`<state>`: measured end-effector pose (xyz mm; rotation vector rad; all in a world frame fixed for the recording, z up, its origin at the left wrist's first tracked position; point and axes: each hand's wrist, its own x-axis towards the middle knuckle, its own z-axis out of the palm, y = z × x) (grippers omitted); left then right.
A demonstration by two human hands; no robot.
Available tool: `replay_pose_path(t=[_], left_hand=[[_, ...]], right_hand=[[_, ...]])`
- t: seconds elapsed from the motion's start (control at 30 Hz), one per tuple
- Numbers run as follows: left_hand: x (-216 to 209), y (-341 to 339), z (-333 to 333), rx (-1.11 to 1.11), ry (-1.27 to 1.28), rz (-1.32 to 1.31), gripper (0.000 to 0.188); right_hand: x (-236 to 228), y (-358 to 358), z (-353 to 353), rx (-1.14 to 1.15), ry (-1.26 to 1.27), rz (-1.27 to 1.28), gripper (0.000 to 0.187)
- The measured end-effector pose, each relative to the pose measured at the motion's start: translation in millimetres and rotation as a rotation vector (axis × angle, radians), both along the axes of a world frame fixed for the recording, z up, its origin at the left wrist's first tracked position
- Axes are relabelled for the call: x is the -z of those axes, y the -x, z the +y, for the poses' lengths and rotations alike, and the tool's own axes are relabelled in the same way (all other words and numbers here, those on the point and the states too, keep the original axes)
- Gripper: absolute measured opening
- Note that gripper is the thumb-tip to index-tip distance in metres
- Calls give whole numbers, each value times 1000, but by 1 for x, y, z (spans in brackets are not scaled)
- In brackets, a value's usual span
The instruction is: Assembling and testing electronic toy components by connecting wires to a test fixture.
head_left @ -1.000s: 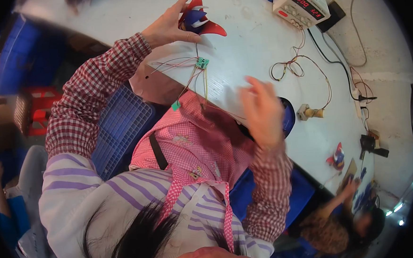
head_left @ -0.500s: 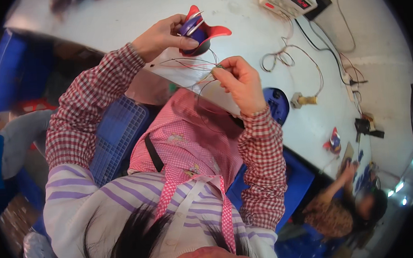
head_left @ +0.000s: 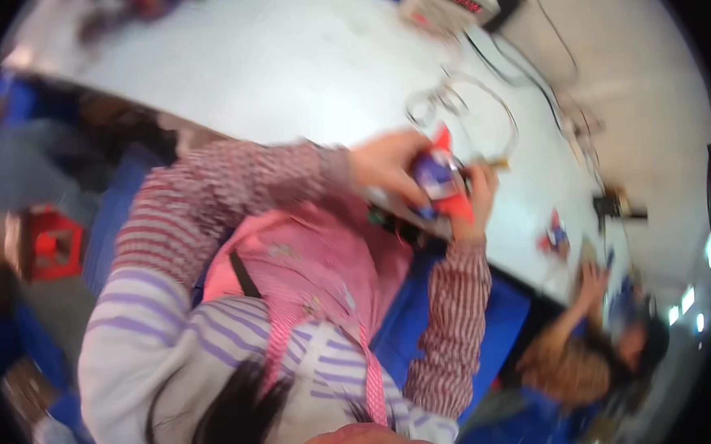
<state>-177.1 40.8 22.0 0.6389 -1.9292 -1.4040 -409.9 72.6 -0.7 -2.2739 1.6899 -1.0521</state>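
Holds a toy (head_left: pixel 438 178), red with purple and white parts, in both hands over the worktop (head_left: pixel 273 72), close to its near edge. Grips it from the left with the left hand (head_left: pixel 389 167), with fingers closed against the purple side, and from the right with the right hand (head_left: pixel 482 198), with fingers bent around the red and white side. Cannot make out, through the blur, exactly where each fingertip presses. Wears reddish sleeves (head_left: pixel 451 314) and a pink apron (head_left: pixel 308 249) over a striped top (head_left: pixel 150 316). Has a dark and green item (head_left: pixel 380 216) just below the left hand, too blurred to name. Has a yellowish piece (head_left: pixel 500 164) just beyond the right hand, partly hidden, and loops of thin wire (head_left: pixel 438 103) past the toy. Has a pale power supply (head_left: pixel 432 10) with a lit red display across the worktop, with a black box (head_left: pixel 507 8) beside it. Has a similar toy (head_left: pixel 556 234) well apart to the right, near another person (head_left: pixel 572 363), and a red stool (head_left: pixel 52 245) far to the left.
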Motion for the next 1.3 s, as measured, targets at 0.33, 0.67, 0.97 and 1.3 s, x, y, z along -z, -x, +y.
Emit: replay_pose_path(t=[0.33, 0.67, 0.97, 1.3], left_hand=[[-5, -7, 35, -485, 497, -223, 71], [-12, -214, -9, -782, -299, 359, 74], [20, -324, -100, -1146, -93, 14, 85], [99, -468, -245, -1021, 1035, -1491, 53]], right_hand=[[-25, -52, 18, -11, -62, -774, 38], [-33, -131, -15, -288, -276, -512, 37], [9, -140, -19, -237, 22, -161, 16], [11, -137, -26, -127, 89, -443, 18]])
